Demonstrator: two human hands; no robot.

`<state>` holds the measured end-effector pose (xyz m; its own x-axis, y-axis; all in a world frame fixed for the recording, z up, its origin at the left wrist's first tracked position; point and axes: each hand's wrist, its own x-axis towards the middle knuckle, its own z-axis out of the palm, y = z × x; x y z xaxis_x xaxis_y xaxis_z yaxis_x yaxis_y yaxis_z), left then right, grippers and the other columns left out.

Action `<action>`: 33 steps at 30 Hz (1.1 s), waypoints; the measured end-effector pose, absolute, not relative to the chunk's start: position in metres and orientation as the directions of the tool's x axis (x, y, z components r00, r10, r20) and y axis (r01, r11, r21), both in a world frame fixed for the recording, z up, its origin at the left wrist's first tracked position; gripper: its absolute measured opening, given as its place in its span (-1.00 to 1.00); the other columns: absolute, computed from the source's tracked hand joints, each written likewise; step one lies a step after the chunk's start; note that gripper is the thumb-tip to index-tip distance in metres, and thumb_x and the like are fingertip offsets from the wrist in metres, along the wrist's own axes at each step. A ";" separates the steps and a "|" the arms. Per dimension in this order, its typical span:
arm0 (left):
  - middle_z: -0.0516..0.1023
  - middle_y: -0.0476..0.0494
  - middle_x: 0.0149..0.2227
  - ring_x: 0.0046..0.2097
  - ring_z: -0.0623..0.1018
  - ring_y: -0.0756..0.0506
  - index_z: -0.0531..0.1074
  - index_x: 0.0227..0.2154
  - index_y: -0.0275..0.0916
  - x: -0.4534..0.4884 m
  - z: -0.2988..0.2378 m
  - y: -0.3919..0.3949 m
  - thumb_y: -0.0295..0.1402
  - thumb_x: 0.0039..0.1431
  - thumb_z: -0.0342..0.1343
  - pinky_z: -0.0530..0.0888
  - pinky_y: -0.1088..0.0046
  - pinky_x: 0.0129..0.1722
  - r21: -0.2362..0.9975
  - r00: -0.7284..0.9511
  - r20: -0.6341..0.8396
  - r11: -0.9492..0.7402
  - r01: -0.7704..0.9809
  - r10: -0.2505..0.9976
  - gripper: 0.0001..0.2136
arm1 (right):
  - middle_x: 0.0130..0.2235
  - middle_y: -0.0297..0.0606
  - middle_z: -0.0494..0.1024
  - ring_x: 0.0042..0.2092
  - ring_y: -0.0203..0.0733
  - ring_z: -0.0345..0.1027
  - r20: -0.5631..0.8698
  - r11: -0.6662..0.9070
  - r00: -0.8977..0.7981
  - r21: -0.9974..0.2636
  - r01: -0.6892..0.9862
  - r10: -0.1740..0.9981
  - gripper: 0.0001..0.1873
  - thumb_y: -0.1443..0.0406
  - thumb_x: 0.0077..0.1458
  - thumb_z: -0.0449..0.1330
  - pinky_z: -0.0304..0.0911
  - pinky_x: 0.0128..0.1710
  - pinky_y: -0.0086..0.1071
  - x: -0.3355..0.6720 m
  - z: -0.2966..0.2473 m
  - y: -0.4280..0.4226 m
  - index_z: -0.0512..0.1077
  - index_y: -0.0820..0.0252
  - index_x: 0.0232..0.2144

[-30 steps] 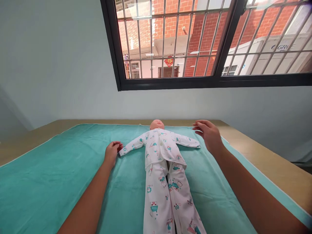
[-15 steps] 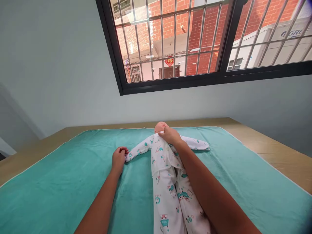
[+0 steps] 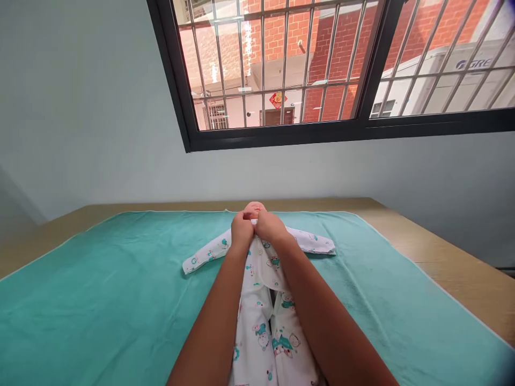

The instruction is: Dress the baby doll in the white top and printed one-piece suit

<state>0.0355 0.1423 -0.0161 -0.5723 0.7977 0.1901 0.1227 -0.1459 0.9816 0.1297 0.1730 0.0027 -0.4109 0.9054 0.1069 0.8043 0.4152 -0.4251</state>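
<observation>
A baby doll (image 3: 255, 206) lies on its back, dressed in a white printed top (image 3: 257, 262) and matching trousers (image 3: 257, 332). Both sleeves stretch out sideways. At the collar, just below the doll's head, my left hand (image 3: 242, 228) and my right hand (image 3: 270, 225) meet, closed on the neckline of the top. The fingertips are pinched together there, and the hands hide the neck and part of the chest. My forearms cover the sides of the clothes.
Beneath the doll a green cloth (image 3: 120, 284) with a pale edge covers most of the wooden table (image 3: 450, 273). Behind the table stands a grey-white wall (image 3: 100, 134) with a black-framed, barred window (image 3: 273, 140).
My left hand has left the cuff of the sleeve on the left and come to the collar beside my right hand. The view has shifted slightly.
</observation>
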 end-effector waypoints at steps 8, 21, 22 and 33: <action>0.61 -0.10 -0.29 -0.21 0.55 -0.09 0.50 -0.42 -0.25 0.027 -0.034 0.153 -0.67 -0.18 -0.02 0.40 0.41 -0.19 0.952 -0.468 0.250 -0.126 0.279 0.848 -0.70 | -0.33 -0.12 0.55 -0.30 -0.16 0.35 0.160 0.493 -0.477 -0.455 0.741 0.864 -0.89 0.41 -0.01 0.15 0.04 -0.42 -0.40 0.132 0.003 0.185 0.49 0.24 -0.45; 0.64 -0.13 -0.27 -0.21 0.58 -0.10 0.49 -0.38 -0.23 0.029 -0.027 0.141 -0.49 -0.01 0.13 0.43 0.42 -0.21 0.922 -0.383 0.248 -0.095 0.376 0.890 -0.89 | -0.41 -0.35 0.48 -0.38 -0.31 0.27 0.206 0.463 -0.464 -0.694 0.551 0.862 -0.76 0.17 0.08 0.09 0.07 -0.43 -0.48 0.148 -0.026 0.211 0.41 0.21 -0.46; 0.64 -0.12 -0.26 -0.21 0.58 -0.11 0.49 -0.37 -0.23 0.029 -0.027 0.141 -0.48 -0.01 0.14 0.43 0.42 -0.22 0.918 -0.377 0.249 -0.094 0.384 0.892 -0.89 | -0.40 -0.35 0.49 -0.37 -0.30 0.28 0.205 0.461 -0.462 -0.693 0.554 0.863 -0.77 0.17 0.08 0.09 0.07 -0.43 -0.48 0.147 -0.026 0.211 0.39 0.20 -0.47; 0.59 -0.10 -0.39 -0.32 0.52 -0.12 0.43 -0.45 -0.20 0.032 -0.026 0.145 -0.54 -0.05 0.14 0.36 0.39 -0.29 0.851 -0.440 0.294 -0.023 0.525 0.849 -0.89 | -0.35 -0.27 0.52 -0.34 -0.19 0.30 0.145 0.399 -0.391 -0.575 0.714 0.909 -0.80 0.20 0.11 0.07 0.00 -0.41 -0.40 0.136 -0.020 0.201 0.42 0.13 -0.46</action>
<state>0.0322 0.1448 -0.0264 -0.4396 0.8487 0.2941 0.5245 -0.0232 0.8511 0.1356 0.2011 -0.0197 -0.3909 0.9090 0.1448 0.7142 0.3988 -0.5752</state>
